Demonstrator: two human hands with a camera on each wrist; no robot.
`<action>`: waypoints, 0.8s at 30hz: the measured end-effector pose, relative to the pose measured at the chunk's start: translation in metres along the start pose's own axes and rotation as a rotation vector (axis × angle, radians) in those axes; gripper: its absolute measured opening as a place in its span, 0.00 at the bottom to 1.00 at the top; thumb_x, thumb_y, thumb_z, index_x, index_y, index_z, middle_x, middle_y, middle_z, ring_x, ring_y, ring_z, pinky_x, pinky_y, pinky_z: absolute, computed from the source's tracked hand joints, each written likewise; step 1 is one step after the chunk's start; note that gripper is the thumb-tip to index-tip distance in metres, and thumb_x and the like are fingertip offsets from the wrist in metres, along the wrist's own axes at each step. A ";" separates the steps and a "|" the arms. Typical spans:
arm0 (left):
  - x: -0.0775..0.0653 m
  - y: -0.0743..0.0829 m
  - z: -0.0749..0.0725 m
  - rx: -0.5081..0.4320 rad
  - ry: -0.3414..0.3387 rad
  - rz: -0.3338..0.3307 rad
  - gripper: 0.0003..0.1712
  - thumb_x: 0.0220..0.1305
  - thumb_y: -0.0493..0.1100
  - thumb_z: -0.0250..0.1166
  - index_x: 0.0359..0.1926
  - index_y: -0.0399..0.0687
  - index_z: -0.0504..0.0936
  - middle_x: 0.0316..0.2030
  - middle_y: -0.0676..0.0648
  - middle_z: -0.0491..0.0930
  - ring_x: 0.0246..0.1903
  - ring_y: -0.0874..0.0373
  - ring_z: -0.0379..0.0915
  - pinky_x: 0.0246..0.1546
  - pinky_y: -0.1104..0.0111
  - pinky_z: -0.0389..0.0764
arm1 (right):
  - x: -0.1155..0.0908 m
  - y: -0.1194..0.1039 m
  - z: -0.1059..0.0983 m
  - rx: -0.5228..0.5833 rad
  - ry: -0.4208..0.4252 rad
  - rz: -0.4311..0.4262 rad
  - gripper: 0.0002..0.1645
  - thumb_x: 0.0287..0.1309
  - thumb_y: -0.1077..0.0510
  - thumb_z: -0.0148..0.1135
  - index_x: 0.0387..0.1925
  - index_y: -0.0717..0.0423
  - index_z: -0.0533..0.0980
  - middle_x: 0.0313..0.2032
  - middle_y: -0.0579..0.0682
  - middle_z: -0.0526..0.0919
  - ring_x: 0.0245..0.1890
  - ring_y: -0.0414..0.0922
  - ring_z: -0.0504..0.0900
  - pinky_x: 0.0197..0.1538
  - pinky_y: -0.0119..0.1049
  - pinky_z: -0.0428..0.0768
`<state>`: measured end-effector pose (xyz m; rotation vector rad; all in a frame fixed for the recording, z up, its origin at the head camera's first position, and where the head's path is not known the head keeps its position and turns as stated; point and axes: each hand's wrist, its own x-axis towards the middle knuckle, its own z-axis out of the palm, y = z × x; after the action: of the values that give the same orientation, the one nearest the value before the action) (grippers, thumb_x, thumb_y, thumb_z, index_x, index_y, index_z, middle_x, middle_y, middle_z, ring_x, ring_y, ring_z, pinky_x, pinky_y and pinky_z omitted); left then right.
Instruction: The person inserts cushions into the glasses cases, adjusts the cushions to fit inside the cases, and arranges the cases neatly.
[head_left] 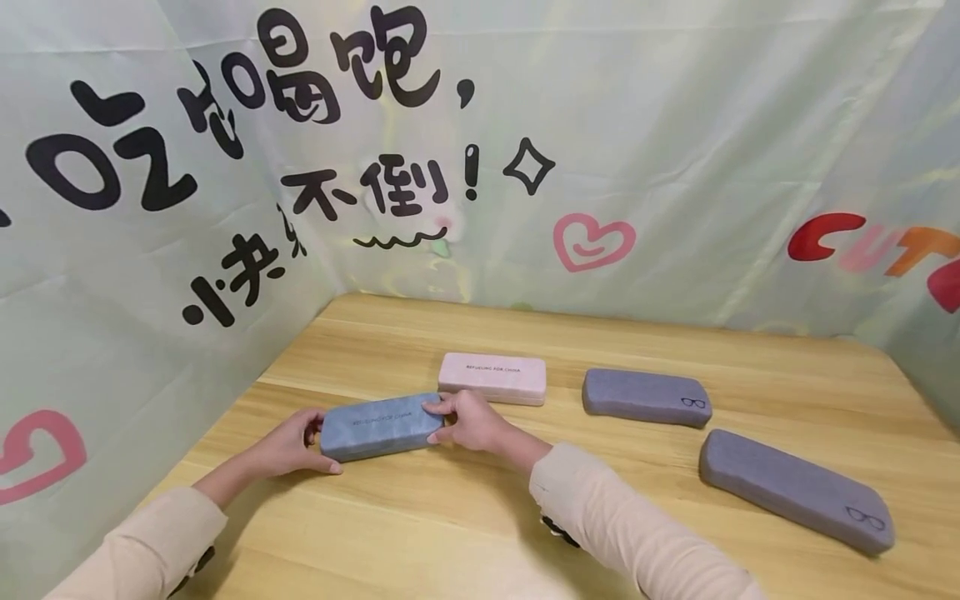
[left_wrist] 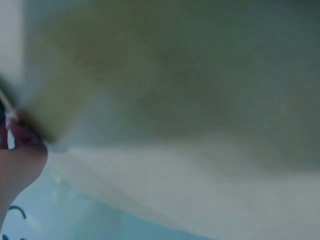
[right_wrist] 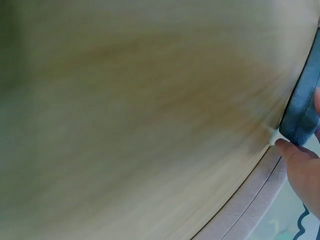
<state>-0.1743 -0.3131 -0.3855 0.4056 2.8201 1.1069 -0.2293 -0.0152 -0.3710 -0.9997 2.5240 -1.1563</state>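
Observation:
A blue glasses case point(head_left: 381, 432) with dark lettering on its lid lies at the left of the wooden table, slightly slanted. My left hand point(head_left: 287, 447) holds its left end, thumb along the front lower edge and fingers behind. At the other end my right hand point(head_left: 476, 422) pinches the corner, thumb at the front and index finger on the lid. A pink glasses case point(head_left: 492, 377) lies right behind that hand. In the right wrist view the blue case point(right_wrist: 301, 105) shows at the right edge beside my fingers. Only part of the left hand point(left_wrist: 22, 160) appears in the left wrist view.
Two grey-purple glasses cases, each marked with a small glasses drawing, lie to the right: one farther back point(head_left: 637, 395), one nearer point(head_left: 795, 487). A printed cloth point(head_left: 675, 167) hangs behind and beside the wooden table point(head_left: 420, 533).

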 end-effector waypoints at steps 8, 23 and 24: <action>0.006 0.011 -0.011 0.131 -0.112 0.006 0.40 0.38 0.51 0.77 0.44 0.32 0.67 0.35 0.45 0.70 0.34 0.60 0.64 0.33 0.72 0.68 | -0.006 -0.006 -0.003 -0.140 -0.043 -0.008 0.31 0.54 0.58 0.64 0.60 0.57 0.69 0.63 0.63 0.66 0.63 0.53 0.67 0.54 0.38 0.71; 0.011 0.046 -0.024 0.440 -0.153 -0.056 0.54 0.46 0.62 0.69 0.59 0.23 0.62 0.52 0.26 0.67 0.50 0.35 0.68 0.50 0.46 0.71 | -0.028 -0.002 -0.022 -0.149 0.032 -0.163 0.26 0.56 0.61 0.60 0.55 0.70 0.71 0.55 0.63 0.75 0.57 0.56 0.74 0.60 0.46 0.71; 0.012 0.050 -0.023 0.458 -0.136 -0.052 0.54 0.46 0.63 0.69 0.59 0.23 0.63 0.52 0.25 0.67 0.51 0.34 0.67 0.50 0.45 0.70 | -0.030 -0.003 -0.023 -0.158 0.042 -0.162 0.25 0.57 0.60 0.60 0.54 0.70 0.71 0.55 0.62 0.76 0.57 0.56 0.74 0.60 0.46 0.71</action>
<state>-0.1792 -0.2901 -0.3345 0.4159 2.9202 0.3956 -0.2149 0.0174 -0.3563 -1.2522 2.6436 -1.0408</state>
